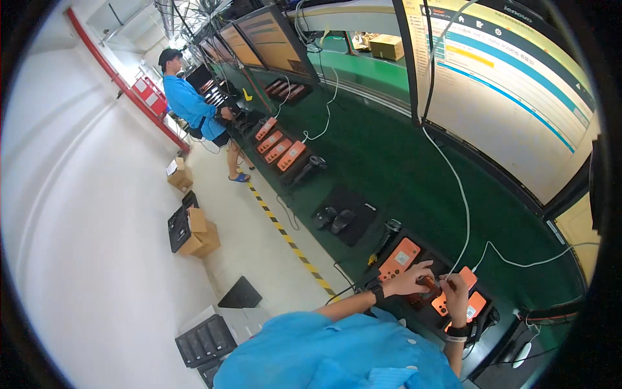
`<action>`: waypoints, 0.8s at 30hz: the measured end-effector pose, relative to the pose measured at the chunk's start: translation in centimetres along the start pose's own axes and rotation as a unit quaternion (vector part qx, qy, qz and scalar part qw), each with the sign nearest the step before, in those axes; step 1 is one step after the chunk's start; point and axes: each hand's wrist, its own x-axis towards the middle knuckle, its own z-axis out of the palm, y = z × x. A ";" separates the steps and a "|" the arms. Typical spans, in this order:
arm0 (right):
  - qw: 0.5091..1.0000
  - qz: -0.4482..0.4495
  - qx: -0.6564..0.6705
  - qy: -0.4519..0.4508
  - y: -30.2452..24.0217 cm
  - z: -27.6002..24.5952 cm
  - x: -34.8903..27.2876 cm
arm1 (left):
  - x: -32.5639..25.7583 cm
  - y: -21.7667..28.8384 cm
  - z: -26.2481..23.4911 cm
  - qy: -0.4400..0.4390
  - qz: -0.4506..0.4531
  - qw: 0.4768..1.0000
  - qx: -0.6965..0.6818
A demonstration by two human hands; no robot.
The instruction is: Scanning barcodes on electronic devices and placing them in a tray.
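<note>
cable (468, 217) first: where does it end?

the white one comes down past the big screen (499, 129) to my right grip (457, 293), thumb and fingertips pinched on it.

and your left grip (409, 283)?

just beside the right — its fingers curve about a dark, orange-edged piece (428, 283), mostly hidden, so i cannot tell whether they are closed on it. both hands are over the black tray (442, 260).

what lies around them?

one orange phone (399, 257) with a pale label, at my left hand; more orange phones (477, 305) lie close about my right.

and farther along?

on the green desk (389, 175), a dark handheld device (392, 226) just beyond the tray, then a black mat (353, 211), then a row of four orange phones (292, 155) — and a co-worker (191, 100) in blue stands near the far end.
</note>
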 end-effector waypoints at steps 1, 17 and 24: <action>0.999 0.044 0.032 0.004 0.2 0.3 0.1 | -0.1 -0.3 0.2 0.016 0.031 0.999 0.013; 0.999 0.028 0.021 0.041 -1.8 3.4 -0.2 | -1.3 2.0 -0.4 0.057 0.031 0.994 -0.087; 0.997 0.074 0.001 0.038 -2.9 3.1 -0.8 | -1.3 1.3 -0.6 0.054 0.040 0.994 -0.087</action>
